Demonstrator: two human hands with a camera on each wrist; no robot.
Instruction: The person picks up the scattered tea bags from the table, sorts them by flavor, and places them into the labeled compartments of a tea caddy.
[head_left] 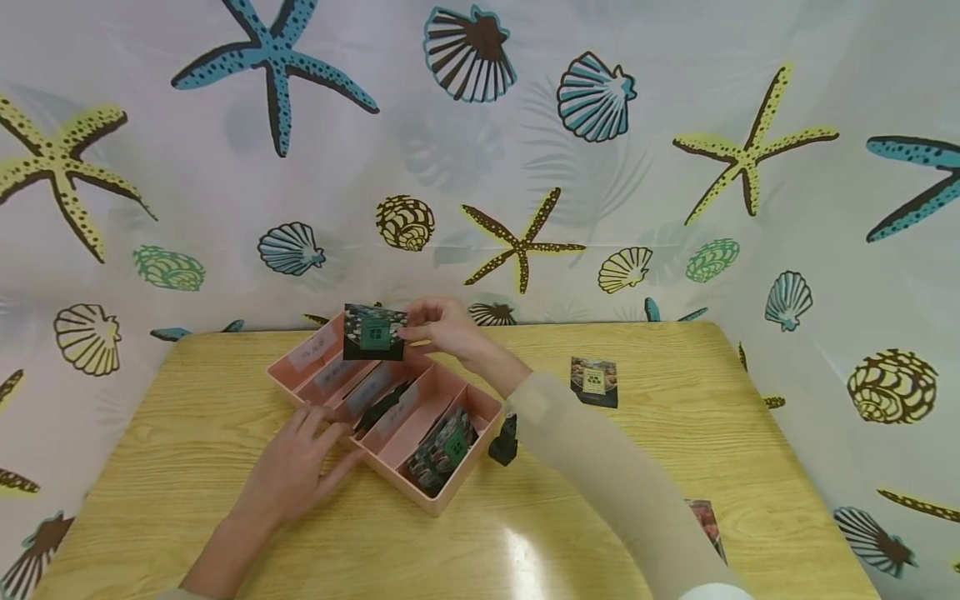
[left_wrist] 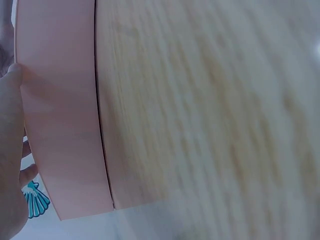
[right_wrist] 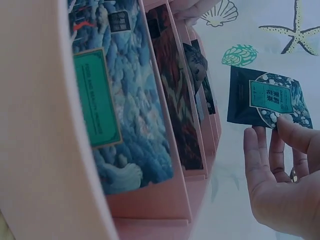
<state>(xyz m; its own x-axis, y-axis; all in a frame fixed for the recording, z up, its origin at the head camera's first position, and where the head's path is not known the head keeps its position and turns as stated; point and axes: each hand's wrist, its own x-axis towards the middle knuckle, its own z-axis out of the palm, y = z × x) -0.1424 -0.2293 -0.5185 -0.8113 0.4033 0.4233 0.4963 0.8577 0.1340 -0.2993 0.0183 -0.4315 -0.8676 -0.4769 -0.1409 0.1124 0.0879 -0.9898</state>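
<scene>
My right hand [head_left: 450,329] pinches a dark sachet with a green label [head_left: 375,333] by its edge, between thumb and fingers. It holds the sachet above the far part of a pink divided box [head_left: 397,471]. In the right wrist view, the printed front of the sachet [right_wrist: 270,97] shows. My left hand [head_left: 288,467] touches the near-left rim of the box, fingers loosely bent; part of it is cut off in the left wrist view. Inside the box, a group of green-labelled sachets [head_left: 446,450] stands in the right-end compartment. Another dark sachet [head_left: 386,408] sits in a middle one.
White paper labels [head_left: 367,392] mark the dividers. Right of the box lies a sachet with a pale label [head_left: 594,382]. A small black object [head_left: 505,442] stands by the box's right side. A reddish sachet [head_left: 707,525] is partly hidden by the right sleeve.
</scene>
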